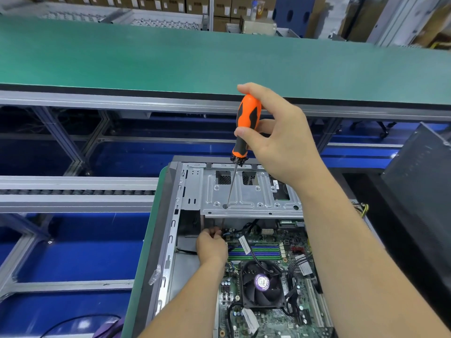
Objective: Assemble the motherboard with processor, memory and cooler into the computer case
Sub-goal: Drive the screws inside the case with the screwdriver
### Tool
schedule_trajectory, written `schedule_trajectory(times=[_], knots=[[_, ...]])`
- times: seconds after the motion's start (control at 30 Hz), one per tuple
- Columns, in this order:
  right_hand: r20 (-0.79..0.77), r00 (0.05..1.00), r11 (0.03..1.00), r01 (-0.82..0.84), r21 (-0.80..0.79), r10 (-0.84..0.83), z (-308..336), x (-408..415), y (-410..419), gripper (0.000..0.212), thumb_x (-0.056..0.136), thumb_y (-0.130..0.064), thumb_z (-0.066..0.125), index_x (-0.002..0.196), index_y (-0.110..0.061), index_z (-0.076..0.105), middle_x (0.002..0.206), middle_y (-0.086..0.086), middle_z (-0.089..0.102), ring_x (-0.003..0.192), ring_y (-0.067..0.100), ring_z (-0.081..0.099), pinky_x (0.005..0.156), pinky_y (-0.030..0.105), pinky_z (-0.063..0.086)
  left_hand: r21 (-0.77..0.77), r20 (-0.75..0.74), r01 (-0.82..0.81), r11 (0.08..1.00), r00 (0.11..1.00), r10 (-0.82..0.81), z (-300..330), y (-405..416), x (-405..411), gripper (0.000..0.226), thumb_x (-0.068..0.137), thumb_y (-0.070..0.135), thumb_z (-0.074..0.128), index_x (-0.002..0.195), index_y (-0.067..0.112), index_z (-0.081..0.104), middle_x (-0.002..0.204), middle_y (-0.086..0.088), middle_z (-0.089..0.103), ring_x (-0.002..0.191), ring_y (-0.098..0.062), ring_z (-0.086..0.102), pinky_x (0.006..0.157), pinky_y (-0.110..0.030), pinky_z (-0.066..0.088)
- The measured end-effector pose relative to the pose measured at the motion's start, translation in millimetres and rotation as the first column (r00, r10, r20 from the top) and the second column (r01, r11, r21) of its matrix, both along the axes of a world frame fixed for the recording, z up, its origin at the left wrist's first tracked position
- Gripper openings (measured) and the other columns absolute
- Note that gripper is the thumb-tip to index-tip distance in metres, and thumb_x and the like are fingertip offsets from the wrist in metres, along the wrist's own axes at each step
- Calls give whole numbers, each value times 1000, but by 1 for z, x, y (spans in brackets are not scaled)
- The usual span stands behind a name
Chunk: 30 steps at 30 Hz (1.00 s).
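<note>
- Head view: your right hand [280, 140] grips the orange-and-black screwdriver [246, 123] by its handle, above the computer case [170, 215]; the shaft runs down through a hole in the drive bracket [249, 196].
- Your left hand [211, 245] is curled at the shaft's lower end, in the case's far left corner; what it pinches I cannot tell.
- The motherboard [268, 320] lies flat inside, cooler fan [262, 285] near centre, memory slots [258, 251] just beyond it.
- The case sits at the bench's [141, 276] left edge; green conveyor [170, 59] open beyond.

Green-edged bench [146, 252] — open computer case [170, 230] on it.
</note>
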State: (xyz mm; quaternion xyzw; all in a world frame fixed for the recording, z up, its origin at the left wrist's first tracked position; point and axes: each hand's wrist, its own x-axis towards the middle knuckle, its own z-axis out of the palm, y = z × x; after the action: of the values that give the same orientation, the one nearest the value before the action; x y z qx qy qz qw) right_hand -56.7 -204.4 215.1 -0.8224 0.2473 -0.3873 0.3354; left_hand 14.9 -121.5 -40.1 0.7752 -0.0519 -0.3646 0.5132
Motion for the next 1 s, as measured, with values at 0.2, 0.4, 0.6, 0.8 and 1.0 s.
schedule_trajectory(times=[0.2, 0.4, 0.6, 0.8, 1.0], knots=[[-6, 1000, 1000, -14, -12, 14, 1, 2, 3, 58, 89, -2, 70, 140, -25, 54, 107, -20, 54, 101, 29, 66, 85, 42, 58, -15, -25, -26, 1000, 999, 26, 1, 0, 0, 14, 100, 3, 50, 102, 7, 63, 101, -8, 66, 93, -23, 57, 85, -29, 43], [18, 1000, 1000, 10, -3, -10, -2, 2, 5, 55, 89, -4, 71, 136, -27, 55, 109, -16, 57, 97, 29, 68, 81, 42, 59, -43, -45, -62, 997, 997, 60, 3, 2, 0, 16, 97, -2, 53, 95, 7, 65, 91, -4, 66, 77, -12, 56, 81, -26, 43], [32, 998, 999, 52, -7, -51, -1, 1, 3, 54, 89, -5, 71, 136, -26, 55, 109, -10, 59, 96, 30, 68, 80, 44, 59, -95, -147, -138, 986, 981, 123, 4, 3, 1, 20, 92, -4, 60, 88, 15, 66, 89, 0, 67, 86, -16, 60, 86, -28, 47], [51, 995, 996, 88, 7, -88, 1, -1, 4, 51, 88, -7, 74, 133, -25, 58, 97, 1, 62, 81, 33, 70, 78, 42, 60, -105, -231, -205, 973, 957, 177, 2, 4, 3, 23, 91, -2, 64, 83, 19, 67, 95, -4, 69, 90, -19, 60, 86, -27, 45], [46, 992, 993, 119, 3, -119, 1, -1, 5, 47, 87, -11, 77, 128, -27, 59, 95, -3, 60, 78, 30, 69, 76, 41, 60, -123, -264, -226, 966, 946, 187, 2, 4, 3, 23, 91, -3, 64, 83, 18, 67, 96, -4, 69, 94, -20, 60, 95, -31, 48]])
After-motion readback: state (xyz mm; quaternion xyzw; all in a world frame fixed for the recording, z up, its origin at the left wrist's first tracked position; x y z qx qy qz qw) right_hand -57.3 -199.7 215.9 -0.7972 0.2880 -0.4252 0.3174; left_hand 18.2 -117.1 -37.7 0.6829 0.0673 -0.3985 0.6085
